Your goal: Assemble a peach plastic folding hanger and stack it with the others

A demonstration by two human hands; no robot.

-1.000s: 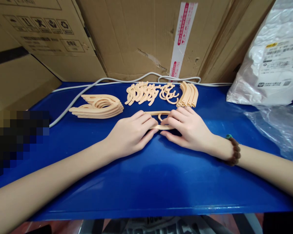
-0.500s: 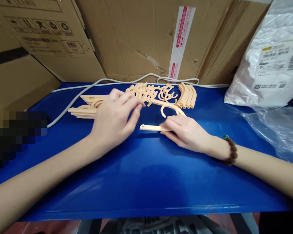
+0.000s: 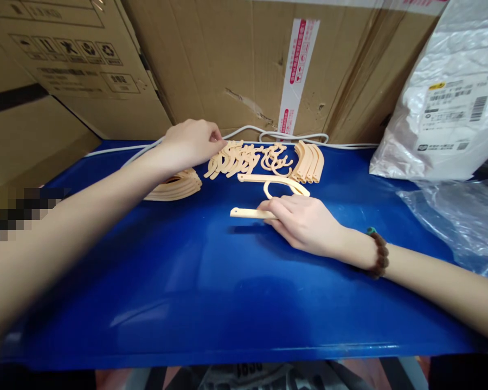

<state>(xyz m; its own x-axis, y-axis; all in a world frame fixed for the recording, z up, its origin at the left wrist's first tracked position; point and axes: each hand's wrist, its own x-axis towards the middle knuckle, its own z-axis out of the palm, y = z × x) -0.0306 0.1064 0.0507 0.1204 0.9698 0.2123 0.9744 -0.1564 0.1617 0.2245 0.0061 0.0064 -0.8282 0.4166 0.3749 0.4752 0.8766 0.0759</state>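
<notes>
A partly assembled peach plastic hanger [image 3: 268, 187] lies on the blue table [image 3: 228, 281]. My right hand [image 3: 303, 222] presses its lower bar down, fingers curled over the bar's right end. My left hand [image 3: 191, 142] has reached to the back, its fingers pinched at the left edge of a pile of small peach pieces [image 3: 236, 158]; what they hold is hidden. Beside that pile sit hook pieces [image 3: 278, 157] and a row of curved peach arms [image 3: 309, 161]. A stack of finished hanger halves [image 3: 177, 187] lies under my left wrist.
Cardboard boxes [image 3: 228, 59] wall off the back. A white cable [image 3: 268, 134] runs along the table's rear edge. A white plastic parcel [image 3: 447, 103] and a clear plastic bag [image 3: 459, 216] sit at the right.
My left hand left the hanger, rose and reached back left to the pile of small pieces. My right hand stayed on the hanger's lower bar.
</notes>
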